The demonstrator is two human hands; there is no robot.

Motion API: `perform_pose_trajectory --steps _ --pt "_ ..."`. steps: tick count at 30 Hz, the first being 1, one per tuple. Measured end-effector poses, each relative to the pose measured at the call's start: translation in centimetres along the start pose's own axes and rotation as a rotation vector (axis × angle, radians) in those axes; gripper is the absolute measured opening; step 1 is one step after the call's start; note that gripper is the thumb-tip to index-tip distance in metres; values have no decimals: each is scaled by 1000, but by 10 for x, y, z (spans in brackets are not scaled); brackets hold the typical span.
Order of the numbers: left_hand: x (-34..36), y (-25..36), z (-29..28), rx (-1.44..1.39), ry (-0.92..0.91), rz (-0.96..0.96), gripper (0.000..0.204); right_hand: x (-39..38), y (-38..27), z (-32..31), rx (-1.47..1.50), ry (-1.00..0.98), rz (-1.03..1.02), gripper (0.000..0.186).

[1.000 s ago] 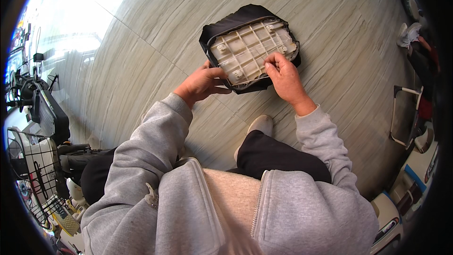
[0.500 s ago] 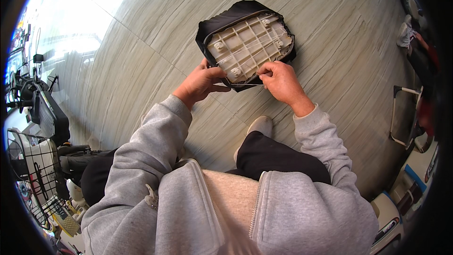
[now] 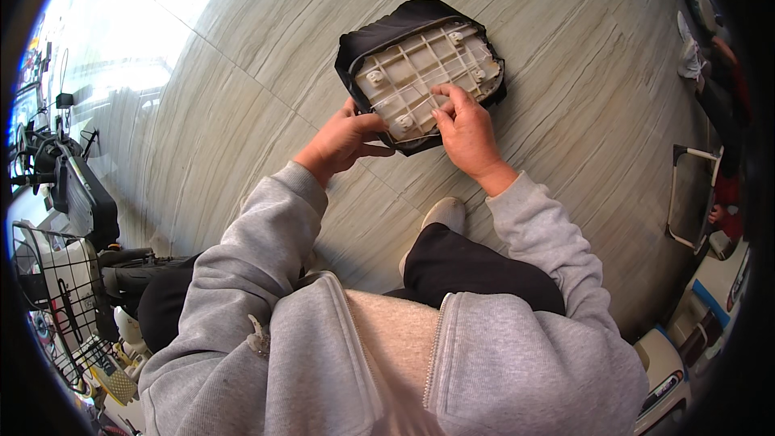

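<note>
I have a black-covered seat cushion point(image 3: 395, 42) in front of me, beyond my knees and above the streaky grey-beige tiled floor point(image 3: 266, 48). Its underside faces me, a cream ribbed plastic base point(image 3: 404, 73) with raised lugs point(image 3: 375, 77), and the black cover wraps around its edge, bunched most broadly along the far left side. My left hand point(image 3: 343, 139) grasps the near left corner, thumb over the edge and fingers along the outside. My right hand point(image 3: 467, 133) is over the near right part of the base, with thumb and index finger bent toward each other; I cannot tell whether anything is between them. My right shoe point(image 3: 448, 214) is on the floor nearer to me, below that hand. Off to the left is a black wire basket point(image 3: 48, 228); to the right, a metal tube frame point(image 3: 675, 194), and farther off, another person's white sneaker point(image 3: 691, 60).
</note>
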State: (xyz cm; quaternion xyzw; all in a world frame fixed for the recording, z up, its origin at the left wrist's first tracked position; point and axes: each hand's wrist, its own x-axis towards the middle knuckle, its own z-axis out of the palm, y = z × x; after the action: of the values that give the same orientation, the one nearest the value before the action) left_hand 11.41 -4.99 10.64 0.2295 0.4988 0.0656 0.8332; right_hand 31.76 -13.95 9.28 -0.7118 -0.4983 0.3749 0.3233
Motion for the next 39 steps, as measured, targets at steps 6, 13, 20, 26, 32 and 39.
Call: perform_pose_trajectory --steps 6,13,20,26,32,39 --pt "-4 0 0 18 -7 -8 54 6 0 11 -40 2 -169 20" --pt "-2 -1 -1 32 -14 -9 55 13 4 6 367 -161 157 12" --pt "-6 1 2 37 -6 -7 57 22 -4 0 229 -193 211 12" --pt "-6 1 1 -1 -30 -38 55 20 -18 -5 678 -61 255 9" --pt "1 -4 4 -138 9 -58 46 -2 -17 -24 828 -101 373 14" --pt "6 -11 14 -263 43 -1 39 -21 -1 -16 940 -171 393 17"
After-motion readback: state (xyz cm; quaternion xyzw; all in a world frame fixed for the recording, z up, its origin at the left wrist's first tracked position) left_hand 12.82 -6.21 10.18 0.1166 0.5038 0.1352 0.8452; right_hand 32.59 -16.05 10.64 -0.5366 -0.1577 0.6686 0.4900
